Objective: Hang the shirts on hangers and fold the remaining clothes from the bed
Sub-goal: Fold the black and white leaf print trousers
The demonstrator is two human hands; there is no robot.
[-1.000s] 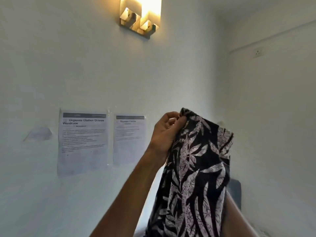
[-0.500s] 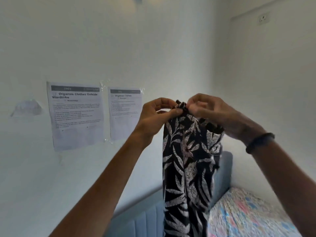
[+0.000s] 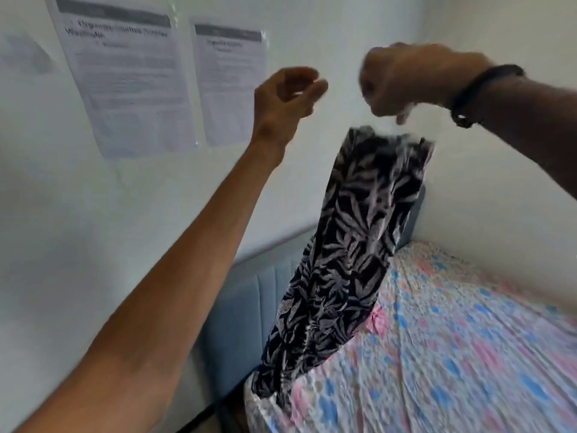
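over the head end of the bed (image 3: 468, 354) the leaf-print garment (image 3: 359, 245) hangs, its top edge just under the right hand (image 3: 402, 79); blur hides whether those curled fingers pinch it. left hand (image 3: 287, 95) is loosely curled on nothing. it could crumple onto the sheet. blue headboard (image 3: 249, 307) and taped papers (image 3: 125, 76) sit behind.

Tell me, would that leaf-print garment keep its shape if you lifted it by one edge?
Probably not. The leaf-print garment droops in long soft folds below the right hand, so it looks floppy. It seems thin and light, and its lower end crumples on the bed.
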